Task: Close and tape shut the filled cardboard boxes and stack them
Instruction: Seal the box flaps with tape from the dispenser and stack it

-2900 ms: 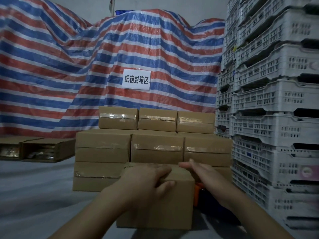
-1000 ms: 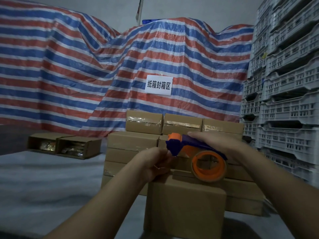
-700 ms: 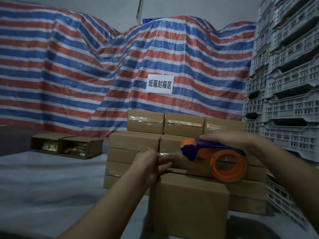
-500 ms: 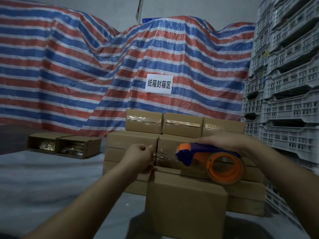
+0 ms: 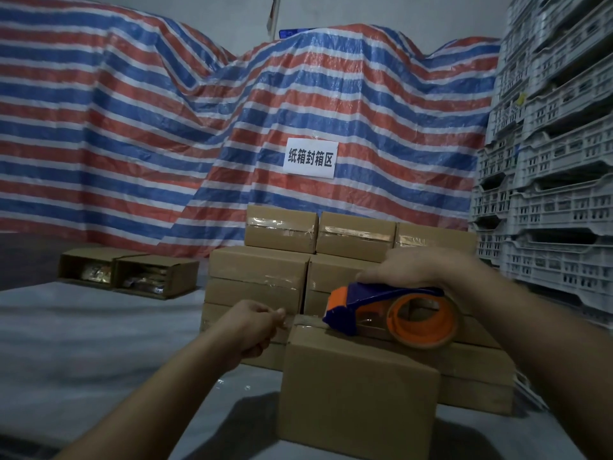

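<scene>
— The tarp (image 5: 149, 134)?
— Red, blue and white stripes, with a white sign (image 5: 310, 158) (black characters).
— The tape gun (image 5: 381, 310)?
— Dark blue, orange front and spool. Boxes (image 5: 358, 390) plain brown; crates (image 5: 560, 210) pale grey.

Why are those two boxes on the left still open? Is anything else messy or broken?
The two open boxes at the left show their packets because they are not taped yet. Nothing looks broken or spilled. The left hand pinches the tape end, and the right hand holds the tape dispenser on the front box.
</scene>
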Demonstrator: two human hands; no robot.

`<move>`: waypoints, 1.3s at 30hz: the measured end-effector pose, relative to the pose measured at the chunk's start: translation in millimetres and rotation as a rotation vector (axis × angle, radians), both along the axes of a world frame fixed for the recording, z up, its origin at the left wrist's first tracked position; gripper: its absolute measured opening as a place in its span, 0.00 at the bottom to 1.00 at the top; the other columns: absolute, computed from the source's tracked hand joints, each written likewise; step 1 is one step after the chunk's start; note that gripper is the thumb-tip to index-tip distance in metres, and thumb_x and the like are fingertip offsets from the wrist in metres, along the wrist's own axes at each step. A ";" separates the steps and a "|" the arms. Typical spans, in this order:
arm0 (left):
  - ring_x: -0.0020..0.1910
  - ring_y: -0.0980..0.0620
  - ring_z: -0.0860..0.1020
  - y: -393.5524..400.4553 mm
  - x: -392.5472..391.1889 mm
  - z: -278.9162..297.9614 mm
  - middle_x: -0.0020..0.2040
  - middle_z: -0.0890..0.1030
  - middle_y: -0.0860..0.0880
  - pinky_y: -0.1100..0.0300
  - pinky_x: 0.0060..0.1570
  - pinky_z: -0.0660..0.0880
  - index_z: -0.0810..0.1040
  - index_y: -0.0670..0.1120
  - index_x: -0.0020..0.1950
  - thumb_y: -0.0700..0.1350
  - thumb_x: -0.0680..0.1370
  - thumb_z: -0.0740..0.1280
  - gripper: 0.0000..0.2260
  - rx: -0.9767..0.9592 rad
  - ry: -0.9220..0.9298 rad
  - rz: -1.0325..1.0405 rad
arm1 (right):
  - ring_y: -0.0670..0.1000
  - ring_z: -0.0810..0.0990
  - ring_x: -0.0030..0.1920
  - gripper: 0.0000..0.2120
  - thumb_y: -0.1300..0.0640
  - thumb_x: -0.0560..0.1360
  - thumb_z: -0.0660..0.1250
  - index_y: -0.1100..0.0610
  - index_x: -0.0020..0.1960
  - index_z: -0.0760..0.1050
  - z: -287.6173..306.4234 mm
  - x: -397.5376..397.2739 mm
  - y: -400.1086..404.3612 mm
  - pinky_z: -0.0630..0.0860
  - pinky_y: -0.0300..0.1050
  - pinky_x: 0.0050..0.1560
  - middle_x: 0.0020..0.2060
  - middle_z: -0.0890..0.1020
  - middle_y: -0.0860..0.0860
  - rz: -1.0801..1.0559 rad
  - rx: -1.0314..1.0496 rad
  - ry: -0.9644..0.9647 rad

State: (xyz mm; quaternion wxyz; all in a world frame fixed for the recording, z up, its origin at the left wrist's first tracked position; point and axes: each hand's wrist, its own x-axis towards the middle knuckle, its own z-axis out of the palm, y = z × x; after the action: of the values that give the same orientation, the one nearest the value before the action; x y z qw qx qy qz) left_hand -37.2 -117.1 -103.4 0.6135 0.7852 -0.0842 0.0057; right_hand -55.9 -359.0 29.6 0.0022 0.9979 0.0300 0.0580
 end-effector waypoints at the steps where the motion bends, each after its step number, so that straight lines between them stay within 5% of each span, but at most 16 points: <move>1: 0.27 0.56 0.69 -1.8 -0.3 -2.9 0.31 0.72 0.49 0.65 0.25 0.66 0.80 0.42 0.48 0.48 0.82 0.63 0.11 0.008 0.005 0.000 | 0.47 0.81 0.37 0.25 0.30 0.77 0.58 0.49 0.39 0.80 -0.6 0.6 -0.3 0.70 0.45 0.40 0.34 0.82 0.48 -0.010 0.015 -0.004; 7: 0.31 0.54 0.71 -14.6 -3.0 -18.5 0.34 0.74 0.49 0.64 0.28 0.69 0.78 0.44 0.44 0.52 0.82 0.62 0.14 0.096 -0.049 0.077 | 0.46 0.79 0.35 0.22 0.34 0.79 0.59 0.48 0.39 0.78 -4.6 0.3 2.9 0.67 0.43 0.37 0.32 0.80 0.46 0.011 0.027 -0.026; 13: 0.30 0.53 0.70 -26.8 -9.0 -27.2 0.33 0.74 0.48 0.62 0.28 0.69 0.76 0.40 0.46 0.53 0.82 0.62 0.16 -0.049 -0.043 0.172 | 0.45 0.79 0.37 0.20 0.35 0.80 0.58 0.47 0.42 0.79 -5.0 -2.6 8.3 0.66 0.43 0.37 0.33 0.80 0.46 0.013 0.010 0.000; 18: 0.39 0.48 0.75 -25.5 -9.1 -34.5 0.48 0.79 0.42 0.56 0.37 0.74 0.73 0.44 0.58 0.55 0.78 0.68 0.17 -0.224 0.071 0.176 | 0.43 0.77 0.33 0.21 0.37 0.82 0.58 0.48 0.38 0.76 -3.9 -3.1 9.0 0.65 0.42 0.36 0.20 0.77 0.39 0.012 0.023 0.009; 22: 0.53 0.40 0.78 -26.1 -12.1 -46.4 0.54 0.78 0.39 0.47 0.56 0.76 0.74 0.46 0.55 0.52 0.79 0.67 0.11 -0.279 0.201 0.085 | 0.41 0.76 0.29 0.21 0.37 0.82 0.58 0.48 0.38 0.76 -4.4 -4.0 9.9 0.65 0.42 0.36 0.19 0.77 0.39 0.009 0.028 0.005; 24: 0.49 0.39 0.79 -28.1 -11.6 -48.1 0.51 0.79 0.39 0.48 0.49 0.78 0.74 0.46 0.54 0.50 0.80 0.66 0.08 -0.304 0.175 0.110 | 0.41 0.76 0.30 0.19 0.39 0.83 0.56 0.47 0.40 0.76 -3.9 -6.5 11.5 0.65 0.41 0.36 0.24 0.79 0.42 0.047 -0.016 0.032; 26: 0.37 0.47 0.74 -27.1 -6.7 -41.2 0.42 0.76 0.43 0.56 0.34 0.72 0.74 0.44 0.53 0.48 0.82 0.62 0.08 -0.284 0.065 0.185 | 0.42 0.77 0.34 0.17 0.41 0.84 0.55 0.46 0.43 0.75 -2.9 -7.8 12.7 0.66 0.40 0.37 0.32 0.80 0.44 0.091 -0.065 0.050; 28: 0.32 0.51 0.69 -24.2 -2.9 -22.9 0.37 0.73 0.46 0.60 0.30 0.67 0.73 0.44 0.48 0.51 0.83 0.59 0.12 -0.256 -0.059 0.242 | 0.43 0.77 0.37 0.15 0.43 0.85 0.54 0.45 0.46 0.75 -2.5 -7.0 12.7 0.66 0.40 0.38 0.37 0.79 0.46 0.131 -0.134 0.058; 33: 0.40 0.49 0.76 -33.3 -5.8 10.5 0.45 0.80 0.43 0.58 0.39 0.73 0.76 0.44 0.56 0.58 0.80 0.64 0.17 0.004 0.037 0.012 | 0.40 0.78 0.31 0.14 0.44 0.85 0.55 0.44 0.43 0.73 -2.6 -5.0 11.8 0.66 0.38 0.36 0.35 0.80 0.44 0.154 -0.179 0.062; 39: 0.43 0.47 0.79 -35.2 -8.1 4.0 0.50 0.81 0.41 0.56 0.40 0.76 0.75 0.42 0.59 0.51 0.81 0.65 0.14 -0.043 0.122 -0.040 | 0.40 0.78 0.22 0.19 0.36 0.80 0.60 0.50 0.46 0.79 1.0 -2.5 8.1 0.71 0.40 0.35 0.24 0.81 0.43 -0.007 0.108 0.101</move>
State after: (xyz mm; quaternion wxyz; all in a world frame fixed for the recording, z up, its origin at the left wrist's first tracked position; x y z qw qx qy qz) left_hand -45.3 -152.3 -99.4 0.6343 0.7688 -0.0622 -0.0524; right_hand -58.4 -350.9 30.5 -0.0529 0.9983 0.0232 0.0091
